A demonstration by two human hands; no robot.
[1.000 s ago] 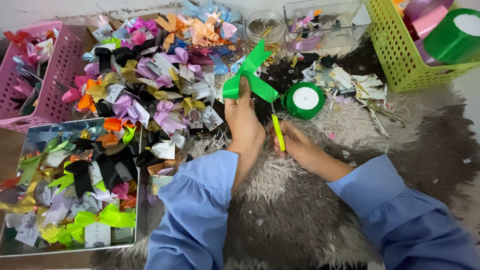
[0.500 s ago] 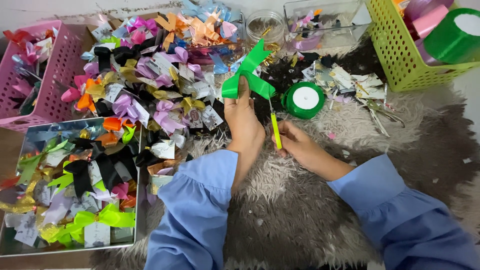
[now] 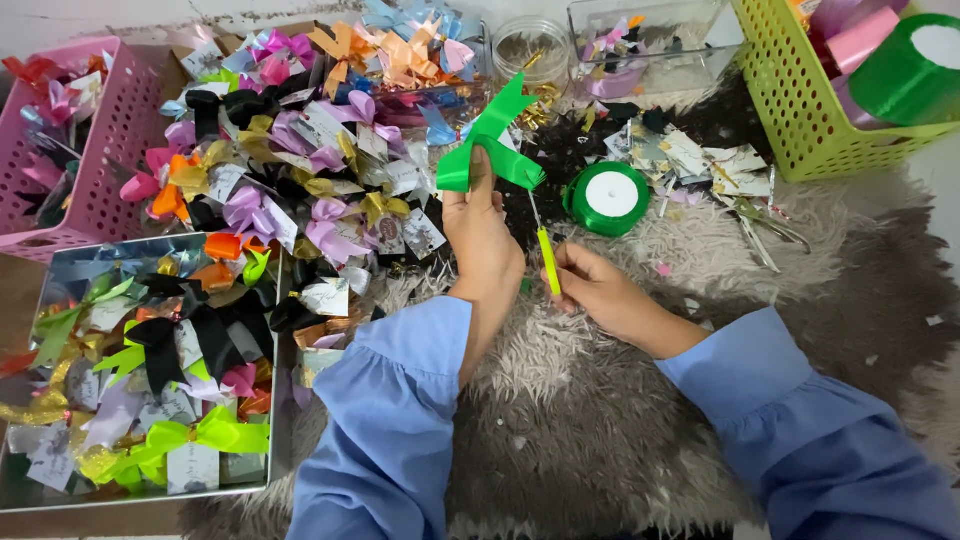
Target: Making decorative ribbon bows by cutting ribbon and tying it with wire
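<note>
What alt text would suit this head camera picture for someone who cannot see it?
A person's left hand holds up a folded green ribbon while the right hand grips a yellow-handled tool beside it, above a grey furry rug crowded with colourful ribbon bows.

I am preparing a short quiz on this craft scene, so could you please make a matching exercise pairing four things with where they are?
Things:
1. folded green ribbon
2. yellow-handled tool
3. green ribbon roll
4. pink basket

Places:
A. far left of the picture
B. lying on the furry rug
C. in the left hand
D. in the right hand

Pairs: 1-C, 2-D, 3-B, 4-A
</note>
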